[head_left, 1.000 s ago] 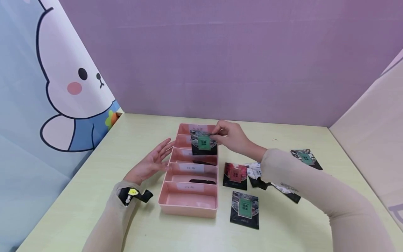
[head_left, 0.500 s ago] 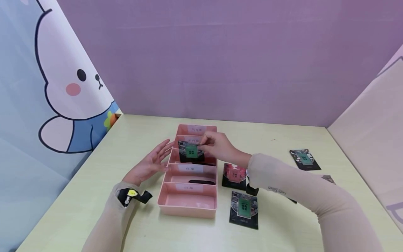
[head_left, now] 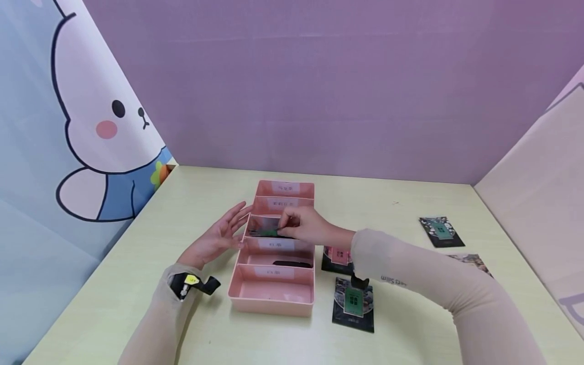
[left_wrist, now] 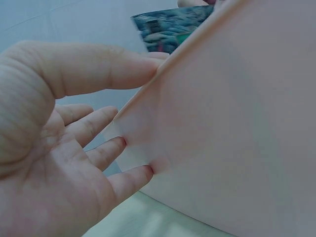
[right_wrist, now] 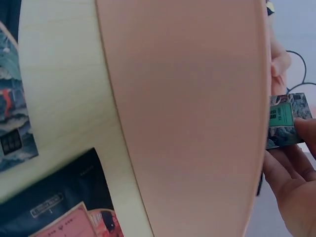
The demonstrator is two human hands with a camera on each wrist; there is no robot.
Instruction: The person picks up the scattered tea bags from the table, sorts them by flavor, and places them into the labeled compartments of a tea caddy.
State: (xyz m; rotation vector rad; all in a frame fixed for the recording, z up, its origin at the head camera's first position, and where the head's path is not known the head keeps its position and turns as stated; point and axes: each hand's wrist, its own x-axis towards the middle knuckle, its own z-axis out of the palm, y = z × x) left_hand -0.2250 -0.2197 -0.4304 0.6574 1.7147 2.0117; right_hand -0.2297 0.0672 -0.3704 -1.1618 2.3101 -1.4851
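A pink divided box with white labels stands on the table. My right hand pinches a tea sachet with a green label, low in the middle compartment; in the right wrist view the same tea sachet shows over the box rim, thumb on its face. My left hand is spread along the box's left side. In the left wrist view its thumb lies at the rim and its fingertips touch the outer wall. A dark sachet edge shows in the compartment just nearer than the middle.
Right of the box lie a green-labelled sachet and a red one partly under the right sleeve. Farther right are another green-labelled sachet and one mostly hidden by the forearm. A purple backdrop rises behind the table.
My right hand has brought the green-labelled sachet left and toward me, from above the back compartments down into the middle one. The left hand keeps its place at the box side.
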